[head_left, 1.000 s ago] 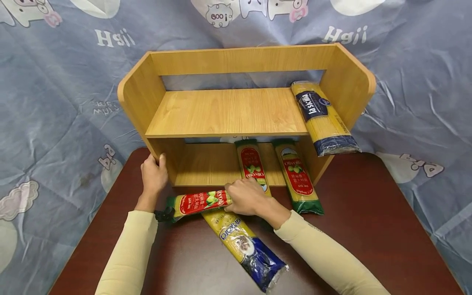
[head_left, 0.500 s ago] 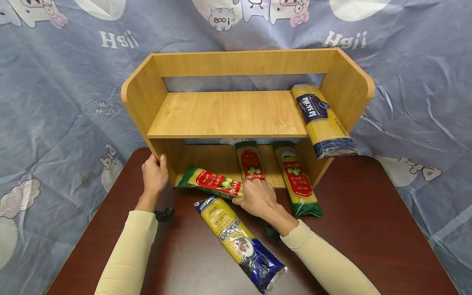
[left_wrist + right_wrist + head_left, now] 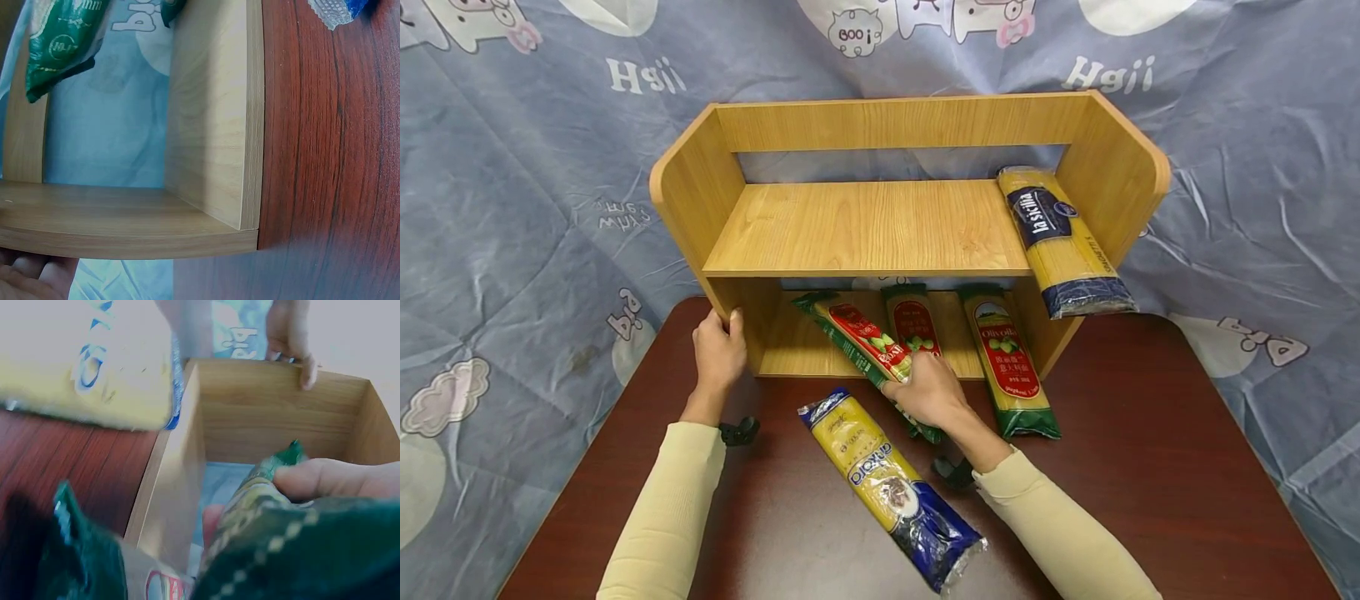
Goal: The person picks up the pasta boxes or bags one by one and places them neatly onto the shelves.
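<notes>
My right hand (image 3: pixel 931 392) grips a green-ended spaghetti packet (image 3: pixel 859 335) with a red label. The packet slants, its far end inside the lower compartment of the wooden shelf (image 3: pixel 865 225). In the right wrist view, thumb and a fingertip lie on either side of this packet (image 3: pixel 269 550). My left hand (image 3: pixel 718 354) holds the front edge of the shelf's left side panel; its fingers (image 3: pixel 53 275) show outside that panel in the left wrist view. A similar packet (image 3: pixel 913 321) lies in the lower compartment, partly hidden by my right hand.
Another red-labelled packet (image 3: pixel 1009 367) lies at the compartment's right, sticking out over the table (image 3: pixel 1150 467). A spaghetti packet with a navy label (image 3: pixel 1067 242) rests on the upper board, overhanging it. A yellow-and-blue pasta packet (image 3: pixel 887 492) lies diagonally in front. Behind hangs a blue cloth (image 3: pixel 535 167).
My right hand has swung the held packet from lying crosswise over the yellow-and-blue packet to pointing into the lower compartment, moving right. My left hand stays on the side panel.
</notes>
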Demonstrator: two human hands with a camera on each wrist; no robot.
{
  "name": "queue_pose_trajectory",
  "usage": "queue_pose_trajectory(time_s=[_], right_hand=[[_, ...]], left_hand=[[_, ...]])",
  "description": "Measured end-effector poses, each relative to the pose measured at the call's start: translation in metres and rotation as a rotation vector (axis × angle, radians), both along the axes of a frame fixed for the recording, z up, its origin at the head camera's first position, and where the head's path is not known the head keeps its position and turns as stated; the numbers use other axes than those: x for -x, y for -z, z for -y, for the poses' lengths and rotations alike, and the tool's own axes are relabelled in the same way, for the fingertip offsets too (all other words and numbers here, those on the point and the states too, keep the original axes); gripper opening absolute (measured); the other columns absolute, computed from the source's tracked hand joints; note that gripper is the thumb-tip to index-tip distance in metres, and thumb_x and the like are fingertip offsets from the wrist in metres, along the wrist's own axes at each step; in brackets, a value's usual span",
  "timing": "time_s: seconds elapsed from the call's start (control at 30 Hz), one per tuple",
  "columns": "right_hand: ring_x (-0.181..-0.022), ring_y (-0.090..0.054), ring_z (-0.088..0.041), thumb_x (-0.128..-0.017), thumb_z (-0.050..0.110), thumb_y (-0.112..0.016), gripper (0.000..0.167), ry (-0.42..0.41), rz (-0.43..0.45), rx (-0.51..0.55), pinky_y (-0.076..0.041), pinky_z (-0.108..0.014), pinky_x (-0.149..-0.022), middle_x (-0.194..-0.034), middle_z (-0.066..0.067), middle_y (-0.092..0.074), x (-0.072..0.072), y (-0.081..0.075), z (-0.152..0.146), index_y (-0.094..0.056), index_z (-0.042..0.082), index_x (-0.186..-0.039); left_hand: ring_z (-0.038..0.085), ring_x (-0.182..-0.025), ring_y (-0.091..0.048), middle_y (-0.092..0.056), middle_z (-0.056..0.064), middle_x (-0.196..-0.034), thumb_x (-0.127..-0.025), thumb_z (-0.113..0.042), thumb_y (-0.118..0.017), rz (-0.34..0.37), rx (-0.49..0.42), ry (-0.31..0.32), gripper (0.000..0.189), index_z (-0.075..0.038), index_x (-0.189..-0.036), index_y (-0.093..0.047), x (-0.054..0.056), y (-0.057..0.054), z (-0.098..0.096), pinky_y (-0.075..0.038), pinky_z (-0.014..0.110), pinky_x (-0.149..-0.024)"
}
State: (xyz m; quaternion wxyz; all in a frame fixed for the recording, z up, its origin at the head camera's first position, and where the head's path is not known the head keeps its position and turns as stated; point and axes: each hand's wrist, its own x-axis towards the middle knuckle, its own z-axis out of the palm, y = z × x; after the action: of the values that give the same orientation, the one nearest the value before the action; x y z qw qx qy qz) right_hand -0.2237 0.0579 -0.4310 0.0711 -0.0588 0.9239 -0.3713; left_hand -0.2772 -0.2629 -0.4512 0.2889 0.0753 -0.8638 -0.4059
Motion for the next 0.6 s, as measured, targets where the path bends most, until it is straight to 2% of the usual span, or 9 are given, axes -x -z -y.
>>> queue_pose_trajectory(time_s=[0.07,0.27,0.37,0.43,0.5,0.6], right_hand=[[-0.047,-0.045,-0.016,-0.083,0.021,-0.077,0.026,0.012,0.022,0.041,-0.036,-0.029,-0.045,-0.059,-0.004,-0.052,0.0,0.0,0.002,-0.061,0.004,-0.07],[-0.057,-0.049,-0.019,-0.081,0.02,-0.076,0.024,0.1,0.086,0.162,-0.042,-0.031,-0.05,-0.071,-0.006,-0.054,-0.001,0.004,0.01,-0.058,0.004,-0.082],[-0.053,-0.044,-0.018,-0.082,0.02,-0.074,0.027,0.128,0.085,0.219,-0.04,-0.032,-0.05,-0.063,-0.004,-0.047,0.0,0.007,0.016,-0.053,0.005,-0.075],[-0.052,-0.043,-0.019,-0.083,0.019,-0.073,0.027,0.14,0.08,0.255,-0.039,-0.032,-0.05,-0.063,-0.004,-0.044,0.001,0.009,0.022,-0.051,0.005,-0.076],[-0.055,-0.043,-0.021,-0.084,0.019,-0.071,0.027,0.151,0.085,0.276,-0.039,-0.033,-0.05,-0.066,-0.006,-0.043,0.002,0.011,0.027,-0.051,0.002,-0.08],[-0.068,-0.05,-0.026,-0.085,0.02,-0.071,0.03,0.164,0.089,0.294,-0.043,-0.037,-0.056,-0.08,-0.012,-0.051,0.004,0.012,0.035,-0.055,-0.002,-0.099]], left_hand=[[0.04,-0.083,-0.067,-0.069,0.025,-0.082,-0.104,-0.021,-0.056,0.005,0.001,0.0,0.029,0.003,-0.088,-0.062,0.0,0.001,0.0,-0.047,0.05,-0.072],[0.04,-0.083,-0.067,-0.07,0.025,-0.082,-0.104,-0.02,-0.056,0.011,-0.003,0.004,0.028,0.002,-0.088,-0.062,0.001,0.002,-0.002,-0.047,0.051,-0.073],[0.041,-0.084,-0.068,-0.071,0.025,-0.084,-0.104,-0.02,-0.057,0.001,-0.007,0.006,0.028,0.002,-0.089,-0.063,0.002,0.0,-0.003,-0.047,0.052,-0.074],[0.041,-0.085,-0.068,-0.071,0.025,-0.084,-0.104,-0.021,-0.056,0.004,-0.007,0.008,0.028,0.002,-0.089,-0.063,0.001,-0.001,-0.003,-0.047,0.052,-0.074],[0.041,-0.086,-0.069,-0.071,0.026,-0.085,-0.104,-0.02,-0.056,0.01,-0.007,0.008,0.028,0.003,-0.09,-0.063,0.0,-0.002,-0.002,-0.048,0.052,-0.074],[0.042,-0.085,-0.069,-0.071,0.026,-0.086,-0.104,-0.02,-0.056,0.005,0.001,0.007,0.028,0.003,-0.09,-0.063,0.001,-0.004,0.0,-0.048,0.052,-0.074]])
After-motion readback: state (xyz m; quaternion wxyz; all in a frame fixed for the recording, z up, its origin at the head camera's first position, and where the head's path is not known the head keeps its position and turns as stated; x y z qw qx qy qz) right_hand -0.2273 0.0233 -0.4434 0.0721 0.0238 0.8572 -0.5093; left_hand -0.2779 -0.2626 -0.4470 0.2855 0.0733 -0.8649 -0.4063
